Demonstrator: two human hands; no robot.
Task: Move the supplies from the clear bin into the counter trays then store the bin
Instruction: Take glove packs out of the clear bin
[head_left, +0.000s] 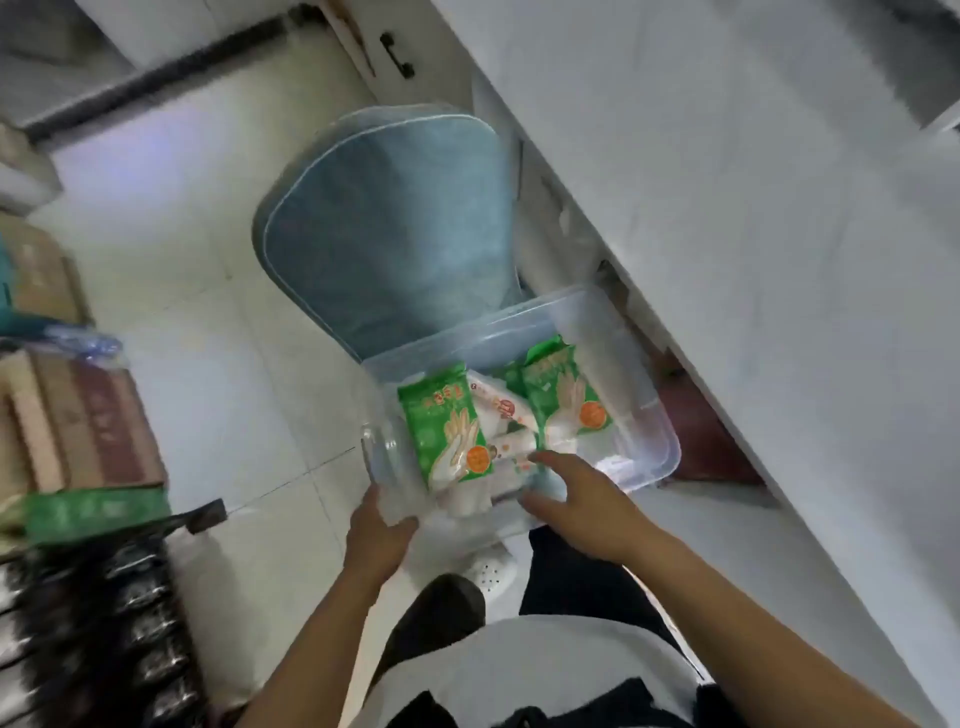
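Observation:
A clear plastic bin (644, 415) hangs above the floor beside a white counter (753, 208). Inside lie two green glove packets (447, 431) (569, 395) and white-and-orange packets (506, 410) between them. My left hand (382, 530) grips the bin's near left corner. My right hand (582, 499) holds the near rim, its fingers spread over the edge next to the packets. No counter trays are in view.
A blue cushioned chair (389, 223) stands just beyond the bin, against the counter. Cardboard boxes (78, 415) and dark packaged goods (104, 623) are stacked at the left. White tiled floor (208, 338) lies between them. A cabinet handle (397, 54) shows at the top.

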